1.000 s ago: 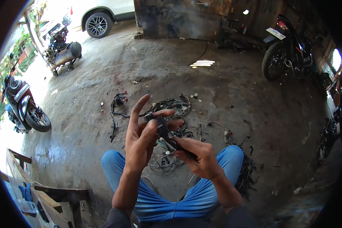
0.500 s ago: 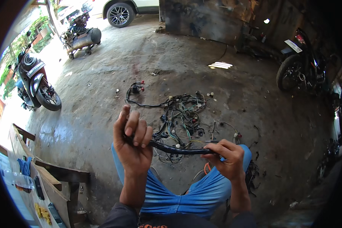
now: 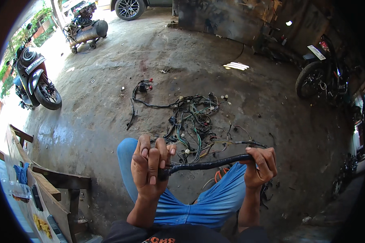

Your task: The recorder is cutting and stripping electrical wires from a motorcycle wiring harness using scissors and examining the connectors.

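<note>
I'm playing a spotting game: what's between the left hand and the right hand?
In the head view, a black-wrapped wire bundle stretches from the left hand to the right hand.

Bordering the grey floor (image 3: 89, 121) with a stained wall (image 3: 219, 20) at its far edge, catching daylight (image 3: 57, 56) along the left, showing a wooden bench (image 3: 47, 186) near-left.

Two hands (image 3: 152, 170), one black taped cable (image 3: 209, 165), one wire tangle (image 3: 196, 115), two motorbikes (image 3: 34, 79), one compressor (image 3: 94, 31), one car wheel (image 3: 128, 8), one bottle (image 3: 19, 189) and one cloth (image 3: 21, 173) are showing
</note>
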Available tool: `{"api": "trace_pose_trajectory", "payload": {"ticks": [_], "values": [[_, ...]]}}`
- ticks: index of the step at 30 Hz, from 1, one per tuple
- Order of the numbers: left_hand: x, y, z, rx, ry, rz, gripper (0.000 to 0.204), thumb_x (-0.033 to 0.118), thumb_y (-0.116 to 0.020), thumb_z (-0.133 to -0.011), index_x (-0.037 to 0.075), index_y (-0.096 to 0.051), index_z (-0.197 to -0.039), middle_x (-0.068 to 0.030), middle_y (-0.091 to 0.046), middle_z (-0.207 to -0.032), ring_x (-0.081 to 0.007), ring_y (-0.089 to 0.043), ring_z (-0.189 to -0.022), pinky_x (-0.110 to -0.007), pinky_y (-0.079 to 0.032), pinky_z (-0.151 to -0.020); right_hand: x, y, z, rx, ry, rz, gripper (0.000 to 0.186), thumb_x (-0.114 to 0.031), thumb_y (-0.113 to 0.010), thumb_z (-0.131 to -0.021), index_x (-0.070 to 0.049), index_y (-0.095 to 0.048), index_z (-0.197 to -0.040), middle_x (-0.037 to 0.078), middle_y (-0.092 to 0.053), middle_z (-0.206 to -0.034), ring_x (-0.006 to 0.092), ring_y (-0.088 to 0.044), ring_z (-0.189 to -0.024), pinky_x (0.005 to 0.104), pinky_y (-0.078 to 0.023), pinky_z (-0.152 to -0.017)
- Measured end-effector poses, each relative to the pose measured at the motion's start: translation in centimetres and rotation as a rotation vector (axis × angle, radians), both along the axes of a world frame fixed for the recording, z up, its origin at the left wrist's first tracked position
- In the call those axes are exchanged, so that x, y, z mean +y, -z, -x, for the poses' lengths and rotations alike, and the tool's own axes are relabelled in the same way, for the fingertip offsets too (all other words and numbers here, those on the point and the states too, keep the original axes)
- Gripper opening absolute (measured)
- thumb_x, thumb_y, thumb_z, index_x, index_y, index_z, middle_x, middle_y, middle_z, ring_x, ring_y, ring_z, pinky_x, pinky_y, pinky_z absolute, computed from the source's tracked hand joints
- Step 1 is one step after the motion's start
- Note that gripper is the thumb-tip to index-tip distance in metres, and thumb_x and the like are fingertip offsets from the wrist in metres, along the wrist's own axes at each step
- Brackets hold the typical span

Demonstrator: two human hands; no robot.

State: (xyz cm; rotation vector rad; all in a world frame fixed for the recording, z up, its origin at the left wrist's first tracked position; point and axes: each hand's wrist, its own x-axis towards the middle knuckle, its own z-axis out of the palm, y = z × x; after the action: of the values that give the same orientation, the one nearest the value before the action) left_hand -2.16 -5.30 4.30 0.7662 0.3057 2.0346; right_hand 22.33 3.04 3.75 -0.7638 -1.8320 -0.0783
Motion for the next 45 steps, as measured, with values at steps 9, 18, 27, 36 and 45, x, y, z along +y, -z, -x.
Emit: {"api": "trace_pose_trajectory", "payload": {"ticks": [9,18,27,36,45], "values": [[1.1,0.0,-0.6,-0.13,0.022,-0.034,0.037,0.05,-0.032,-0.108,0.017,-0.046,-0.098,0.0119,-0.038,-0.043,-0.0085,-0.044,-0.068,-0.031,-0.034,-0.083,0.1,1.8,-0.4,0.019,0.045,-0.073,0.026,-0.025,-0.083,-0.074,-0.006,-0.075,-0.09,-0.001,-0.061,-0.075,0.0184,-0.053,-0.069,0.0314,-0.041,-0.06],[1.8,0.2,-0.6,-0.164,-0.008,-0.028,0.039,0.05,-0.031,-0.108,0.016,-0.047,-0.097,0.0125,-0.039,-0.041,-0.0077,-0.044,-0.06,-0.026,-0.036,-0.074,-0.2,3.0,-0.3,0.048,0.081,-0.092,0.028,-0.028,-0.086,-0.069,-0.011,-0.078,-0.09,-0.003,-0.057,-0.075,0.0158,-0.052,-0.067,0.0308,-0.04,-0.059],[1.9,0.5,-0.6,-0.256,0.024,0.009,0.039,0.048,-0.031,-0.109,0.015,-0.045,-0.094,0.0112,-0.042,-0.041,-0.0082,-0.043,-0.056,-0.026,-0.035,-0.069,-0.8,3.5,-0.5,0.066,0.096,-0.036,0.029,-0.031,-0.085,-0.069,-0.011,-0.078,-0.089,-0.003,-0.059,-0.074,0.0151,-0.053,-0.068,0.0319,-0.039,-0.066],[1.6,0.3,-0.4,-0.28,0.023,0.011,0.039,0.046,-0.032,-0.109,0.014,-0.047,-0.094,0.0105,-0.041,-0.04,-0.0084,-0.042,-0.054,-0.026,-0.035,-0.068,-1.1,2.7,0.0,0.043,0.059,-0.005,0.029,-0.03,-0.085,-0.07,-0.009,-0.076,-0.088,-0.002,-0.059,-0.073,0.017,-0.052,-0.068,0.0314,-0.04,-0.063],[1.4,0.6,-0.4,-0.263,0.056,0.069,0.05,0.046,-0.046,-0.105,0.006,-0.045,-0.135,0.0019,-0.061,-0.101,-0.0158,-0.048,-0.087,-0.035,-0.041,-0.077,-0.4,1.8,0.2,0.143,-0.306,0.435,0.022,0.008,-0.071,-0.082,0.008,-0.072,-0.105,0.007,-0.062,-0.077,0.0095,-0.063,-0.055,0.0205,-0.05,-0.04]]}}
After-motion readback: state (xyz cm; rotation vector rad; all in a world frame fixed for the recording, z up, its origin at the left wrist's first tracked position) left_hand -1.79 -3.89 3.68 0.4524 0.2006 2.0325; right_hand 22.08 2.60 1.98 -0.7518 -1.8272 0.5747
